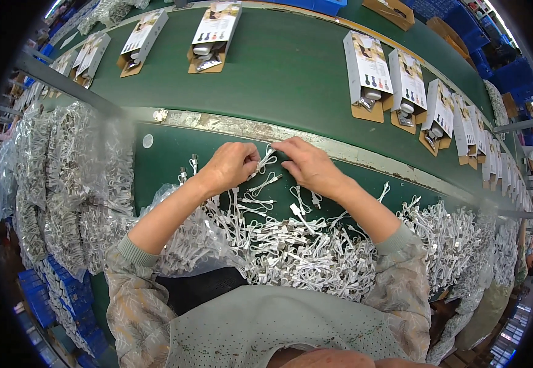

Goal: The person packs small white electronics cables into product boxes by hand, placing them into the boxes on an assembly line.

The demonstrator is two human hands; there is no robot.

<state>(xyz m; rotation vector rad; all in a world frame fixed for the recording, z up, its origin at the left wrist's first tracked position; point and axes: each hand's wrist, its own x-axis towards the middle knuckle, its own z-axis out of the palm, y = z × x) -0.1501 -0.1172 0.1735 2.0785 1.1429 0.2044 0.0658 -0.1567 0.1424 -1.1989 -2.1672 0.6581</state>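
A looped white USB cable (268, 161) is between my two hands at the edge of the work surface. My left hand (233, 165) is closed in a pinch on its left side. At the cable's upper end, the fingertips of my right hand (310, 164) reach out and seem to touch it, the thumb held apart below. Several loose white cables (260, 199) lie just under my hands. Closer to my body spreads a big heap of bundled white cables (303, 254), partly on a clear plastic bag (199, 245) by my left forearm.
Beyond a worn metal rail (236, 127) runs a green conveyor belt (291, 73). Open printed boxes (369, 67) with white devices stand on it at left and right. Bagged cables (64, 165) pile up at left, above blue crates (64, 300). Another cable heap (444, 239) lies right.
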